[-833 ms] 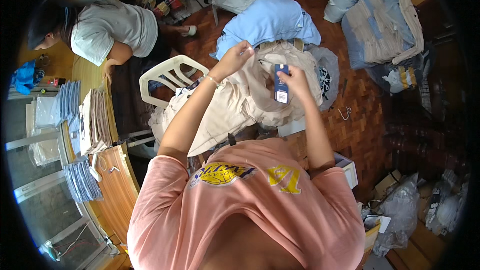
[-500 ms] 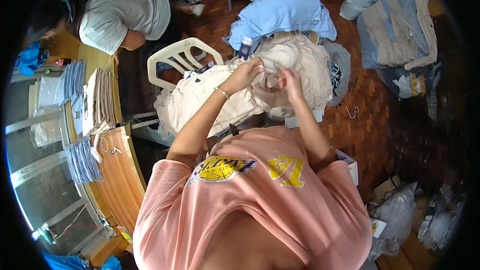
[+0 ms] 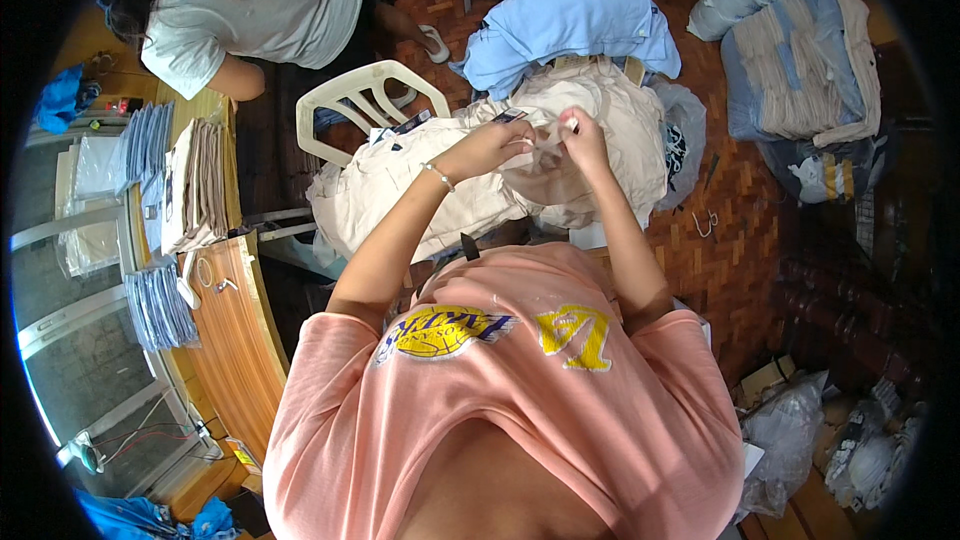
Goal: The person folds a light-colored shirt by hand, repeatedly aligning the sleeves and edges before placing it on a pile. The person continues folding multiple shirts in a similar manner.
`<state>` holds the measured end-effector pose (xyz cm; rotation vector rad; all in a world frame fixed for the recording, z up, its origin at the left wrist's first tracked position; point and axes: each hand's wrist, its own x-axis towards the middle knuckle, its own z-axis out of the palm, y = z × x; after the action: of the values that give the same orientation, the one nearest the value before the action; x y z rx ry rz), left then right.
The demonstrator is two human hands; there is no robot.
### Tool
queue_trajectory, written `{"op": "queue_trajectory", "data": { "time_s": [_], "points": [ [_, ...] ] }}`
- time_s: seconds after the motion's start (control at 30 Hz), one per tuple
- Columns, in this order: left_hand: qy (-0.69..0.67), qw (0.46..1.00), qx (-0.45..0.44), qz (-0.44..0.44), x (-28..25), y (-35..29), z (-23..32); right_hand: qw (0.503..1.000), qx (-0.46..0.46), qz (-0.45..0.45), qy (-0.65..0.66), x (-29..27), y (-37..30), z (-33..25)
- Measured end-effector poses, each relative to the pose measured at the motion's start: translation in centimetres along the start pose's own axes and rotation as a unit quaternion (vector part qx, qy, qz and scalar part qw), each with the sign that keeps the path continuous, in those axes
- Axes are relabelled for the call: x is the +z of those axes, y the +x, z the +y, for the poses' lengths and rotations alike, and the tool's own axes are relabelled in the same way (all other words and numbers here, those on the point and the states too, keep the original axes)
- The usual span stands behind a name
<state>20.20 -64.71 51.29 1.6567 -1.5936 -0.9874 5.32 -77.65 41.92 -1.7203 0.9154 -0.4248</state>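
My left hand (image 3: 492,148) is closed in a pinch, with a small white strip (image 3: 527,143) at its fingertips. A dark blue card tag (image 3: 510,116) shows just beyond its knuckles; whether it hangs from that strip I cannot tell. A short gap to the right, my right hand (image 3: 587,143) is also closed, and a small white piece (image 3: 572,125) shows between thumb and fingers. Both hands are raised over a spread heap of cream garments (image 3: 430,205), crumpled and layered. More dark tags (image 3: 410,124) lie on the cloth to the left.
A cream plastic chair (image 3: 370,105) stands behind the heap, with folded light-blue garments (image 3: 570,25) beyond. At left, a wooden table (image 3: 235,330) bears bagged garment stacks (image 3: 198,185). Another person (image 3: 260,5) bends there. Bundled clothes (image 3: 790,60) sit on the right, above the parquet floor (image 3: 735,205).
The dark tag, upright and blurred above my left hand before, now lies lower against the knuckles. My right hand has risen slightly, its fingers pinched. The other person has leaned and shifted.
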Motion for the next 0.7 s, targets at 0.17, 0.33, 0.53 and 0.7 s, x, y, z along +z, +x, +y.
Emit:
{"op": "queue_trajectory", "data": {
  "time_s": [0.17,0.33,0.53,0.7],
  "points": [
    [0.066,0.973,0.162,0.149,-0.4,2.2,1.7,0.980,-0.184,-0.064,0.036,-2.1,-1.0,-8.4],
    [0.042,0.978,0.174,0.104,-2.4,3.6,3.7,0.939,-0.172,-0.097,0.281,-2.3,-1.0,-8.6],
    [0.049,0.975,0.141,0.165,-4.0,3.1,4.5,0.967,-0.057,-0.081,0.234,-0.3,-2.6,-7.2],
    [-0.026,0.986,0.040,0.159,-4.6,1.2,2.7,0.968,-0.068,-0.141,0.197,-3.4,-1.4,-7.4]
  ]
}}
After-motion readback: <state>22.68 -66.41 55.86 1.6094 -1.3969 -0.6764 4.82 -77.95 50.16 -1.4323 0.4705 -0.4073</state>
